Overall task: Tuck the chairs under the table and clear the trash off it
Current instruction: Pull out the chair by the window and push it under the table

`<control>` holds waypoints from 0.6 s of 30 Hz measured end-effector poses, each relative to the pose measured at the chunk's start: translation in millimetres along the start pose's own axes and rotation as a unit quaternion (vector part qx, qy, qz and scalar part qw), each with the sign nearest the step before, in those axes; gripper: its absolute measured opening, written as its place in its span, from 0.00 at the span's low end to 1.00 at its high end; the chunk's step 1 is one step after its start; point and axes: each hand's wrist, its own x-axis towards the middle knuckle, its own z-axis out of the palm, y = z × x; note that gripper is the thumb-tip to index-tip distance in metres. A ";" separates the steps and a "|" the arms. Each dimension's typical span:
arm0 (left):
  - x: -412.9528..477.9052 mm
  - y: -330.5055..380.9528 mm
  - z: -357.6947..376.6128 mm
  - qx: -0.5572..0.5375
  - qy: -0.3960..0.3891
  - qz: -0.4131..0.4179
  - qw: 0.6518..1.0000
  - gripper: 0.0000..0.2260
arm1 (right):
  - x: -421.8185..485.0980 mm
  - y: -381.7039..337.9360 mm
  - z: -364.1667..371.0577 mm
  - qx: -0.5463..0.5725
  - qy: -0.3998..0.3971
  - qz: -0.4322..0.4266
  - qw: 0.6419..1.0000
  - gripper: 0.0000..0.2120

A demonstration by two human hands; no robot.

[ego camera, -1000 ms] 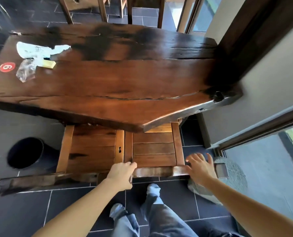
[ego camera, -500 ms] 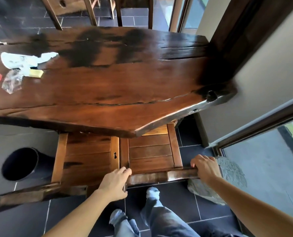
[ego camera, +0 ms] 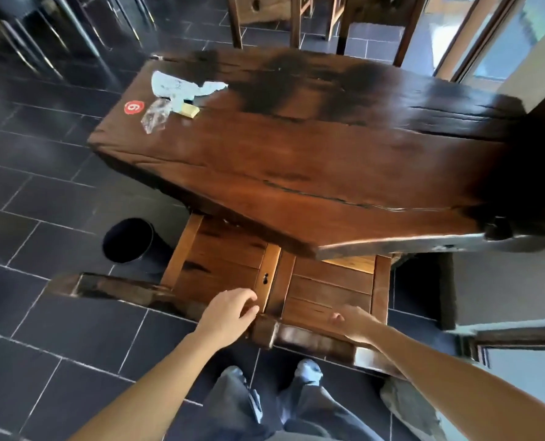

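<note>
Dark slate floor tiles with pale grout under me. Black bin on floor. Glass door admits daylight, far right corner.

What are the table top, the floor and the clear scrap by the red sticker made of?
Table top: solid wood, it seems, dark glossy stain; grain, cracks and an uneven edge show.
Floor: dark matte tiles, stone or ceramic; pale grout lines.
Clear scrap: crinkled see-through film, likely plastic wrapper.
</note>
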 end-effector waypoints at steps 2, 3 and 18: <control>-13.3 -30.2 -10.8 0.008 0.028 -0.034 0.999 0.13 | 9.9 -42.6 0.4 0.014 -0.012 -0.045 0.999 0.15; -20.5 -46.7 -15.2 0.017 0.024 -0.056 0.998 0.14 | 13.3 -64.4 0.2 0.021 -0.017 -0.065 0.997 0.15; -0.9 -253.7 -122.8 0.279 -0.206 -0.064 0.936 0.22 | 26.5 -245.0 8.6 -0.058 -0.078 0.020 0.995 0.39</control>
